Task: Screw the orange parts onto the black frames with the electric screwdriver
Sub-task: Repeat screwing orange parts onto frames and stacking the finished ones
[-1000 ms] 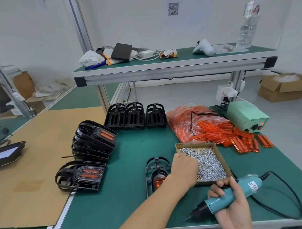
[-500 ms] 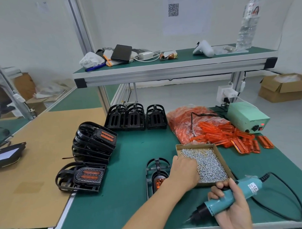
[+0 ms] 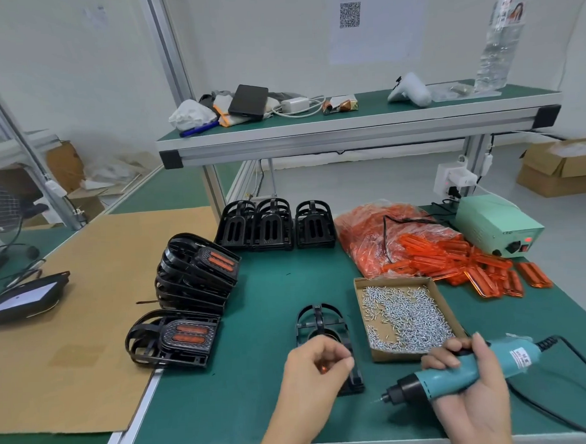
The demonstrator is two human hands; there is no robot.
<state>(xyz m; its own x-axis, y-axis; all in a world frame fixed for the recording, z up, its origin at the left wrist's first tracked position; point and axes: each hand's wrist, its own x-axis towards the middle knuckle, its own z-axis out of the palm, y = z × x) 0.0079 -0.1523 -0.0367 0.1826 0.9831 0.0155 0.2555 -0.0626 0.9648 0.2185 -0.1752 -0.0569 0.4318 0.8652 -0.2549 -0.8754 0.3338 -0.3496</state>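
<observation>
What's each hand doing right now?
Left hand: fingers curled over the black frame; whether it pinches a screw cannot be told.
Right hand: holds the electric screwdriver.

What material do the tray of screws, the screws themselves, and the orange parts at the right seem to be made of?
Tray: probably cardboard, matte brown, with folded walls. Screws: likely metal, silvery and glinting, too small to tell the plating. Orange parts: apparently translucent glossy plastic, since light shines through them and highlights show on their edges.
</observation>
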